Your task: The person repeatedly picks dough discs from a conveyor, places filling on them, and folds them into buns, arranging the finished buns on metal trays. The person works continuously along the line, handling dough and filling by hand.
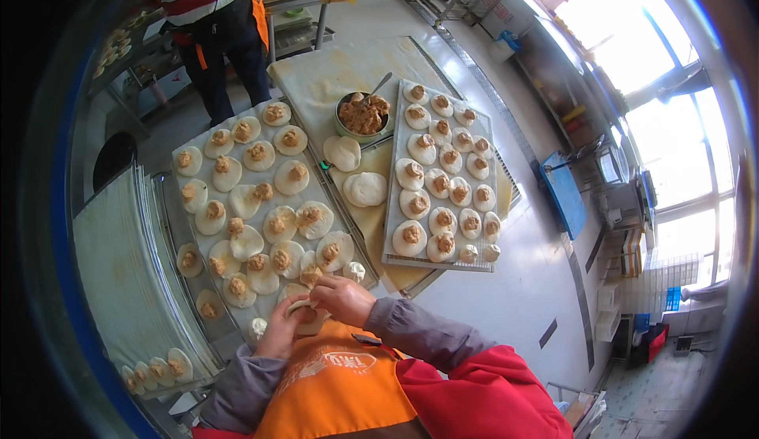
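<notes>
Close to my apron, my left hand (pixel 280 331) is curled round a dough wrapper (pixel 315 325) and cups it from the left. The fingers of my right hand (pixel 345 298) are closed together at the wrapper's upper edge. How much filling lies inside is hidden by the fingers. Just beyond my hands is a tray (pixel 231 246) of flat dough rounds, most topped with a lump of orange-brown filling. A pleated closed bun (pixel 354 271) sits at this tray's right near corner, and another closed bun (pixel 258 327) is beside my left hand.
At right, another tray (pixel 399 202) bears filled rounds and small closed buns. Between the trays are a filling bowl (pixel 362 132) with a spoon and stacked plain wrappers (pixel 366 189). Stacked cloth-lined boards (pixel 126 257) stand left. A person in an orange apron (pixel 221 36) stands beyond.
</notes>
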{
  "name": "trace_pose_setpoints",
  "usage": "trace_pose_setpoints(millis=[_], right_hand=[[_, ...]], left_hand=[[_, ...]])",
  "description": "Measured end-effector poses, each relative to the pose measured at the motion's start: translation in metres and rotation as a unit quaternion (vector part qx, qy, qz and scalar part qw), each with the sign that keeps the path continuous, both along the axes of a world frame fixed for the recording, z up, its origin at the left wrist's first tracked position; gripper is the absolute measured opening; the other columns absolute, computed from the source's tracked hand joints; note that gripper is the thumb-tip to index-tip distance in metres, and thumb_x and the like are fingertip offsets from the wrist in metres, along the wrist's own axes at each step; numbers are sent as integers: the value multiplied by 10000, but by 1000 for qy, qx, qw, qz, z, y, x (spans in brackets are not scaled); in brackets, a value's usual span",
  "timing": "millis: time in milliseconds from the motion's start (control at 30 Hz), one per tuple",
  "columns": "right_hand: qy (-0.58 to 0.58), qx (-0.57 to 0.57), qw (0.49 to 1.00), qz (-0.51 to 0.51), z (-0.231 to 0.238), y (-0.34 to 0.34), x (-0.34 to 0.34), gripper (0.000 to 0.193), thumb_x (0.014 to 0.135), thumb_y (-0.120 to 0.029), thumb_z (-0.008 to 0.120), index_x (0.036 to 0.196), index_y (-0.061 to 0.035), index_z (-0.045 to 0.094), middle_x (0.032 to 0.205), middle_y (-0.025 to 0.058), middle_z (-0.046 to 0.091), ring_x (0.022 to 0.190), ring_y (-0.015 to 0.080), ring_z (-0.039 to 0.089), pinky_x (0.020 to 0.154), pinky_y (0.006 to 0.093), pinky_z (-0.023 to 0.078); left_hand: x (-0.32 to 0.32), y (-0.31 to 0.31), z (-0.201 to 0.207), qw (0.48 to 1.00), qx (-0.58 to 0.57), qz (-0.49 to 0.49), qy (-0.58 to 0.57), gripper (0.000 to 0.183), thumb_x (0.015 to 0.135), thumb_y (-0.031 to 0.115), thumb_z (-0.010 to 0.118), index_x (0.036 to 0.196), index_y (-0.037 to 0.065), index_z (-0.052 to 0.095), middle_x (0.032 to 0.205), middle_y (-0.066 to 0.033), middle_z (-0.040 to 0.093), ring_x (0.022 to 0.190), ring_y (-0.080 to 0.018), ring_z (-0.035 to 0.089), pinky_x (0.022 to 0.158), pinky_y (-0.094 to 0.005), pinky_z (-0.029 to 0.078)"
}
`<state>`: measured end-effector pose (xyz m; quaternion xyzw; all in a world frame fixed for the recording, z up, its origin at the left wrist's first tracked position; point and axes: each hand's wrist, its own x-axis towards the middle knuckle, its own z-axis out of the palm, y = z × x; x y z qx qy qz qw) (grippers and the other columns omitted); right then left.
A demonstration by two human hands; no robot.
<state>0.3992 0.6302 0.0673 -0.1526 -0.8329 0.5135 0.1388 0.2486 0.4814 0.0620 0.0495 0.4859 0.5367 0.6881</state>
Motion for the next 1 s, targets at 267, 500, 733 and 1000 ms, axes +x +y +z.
trace_pose_setpoints(millis=[267,500,733,1000], right_hand=[[26,103,990,93,1,1,3,192,819,-89,692,989,-36,621,947,138,587,883,369,617,748,440,516],[-45,52,997,44,-1,-3,9,198,818,-103,699,979,-33,606,965,129,583,920,362,611,775,448,515],[12,-8,1000,27,6,1,10,177,822,-96,688,970,-56,599,951,111,575,890,335,608,764,421,518],[-46,113,992,43,5,-9,18,187,868,-126,651,1032,-56,595,954,121,575,934,331,633,773,421,532]], left_hand=[[1,-7,-17,980,64,-110,155,266,1024,78,534,1286,40,562,1150,-45,628,1053,-136,616,911,-281,512],[-1,-1,2,994,4,-101,44,337,1013,64,539,1348,33,517,1210,-32,613,1109,-125,587,942,-270,483],[18,-8,-2,989,89,-16,115,334,1029,136,553,1352,69,505,1135,-27,610,1000,-106,596,856,-249,503],[2,-6,-7,976,48,-146,153,381,1040,71,475,1420,45,460,1106,-36,622,997,-116,598,902,-272,492]])
